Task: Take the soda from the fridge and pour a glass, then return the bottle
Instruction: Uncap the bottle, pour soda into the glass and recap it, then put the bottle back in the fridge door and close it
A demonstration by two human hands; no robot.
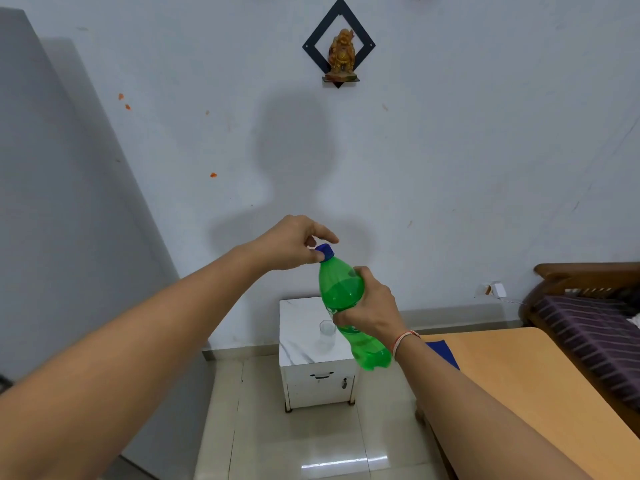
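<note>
- right hand [369, 311] wrapped round the soda bottle [341, 289], neck leaning up-left
- left hand [294, 242] fingers pinching the blue cap [325, 251]
- glass [327, 336] sits below on the desk [298, 327]

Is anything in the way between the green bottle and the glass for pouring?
Only the blue screw cap, on the green plastic soda bottle and pinched by the left hand. The right hand grips the body. The clear glass stands unobstructed on the white cabinet below.
</note>
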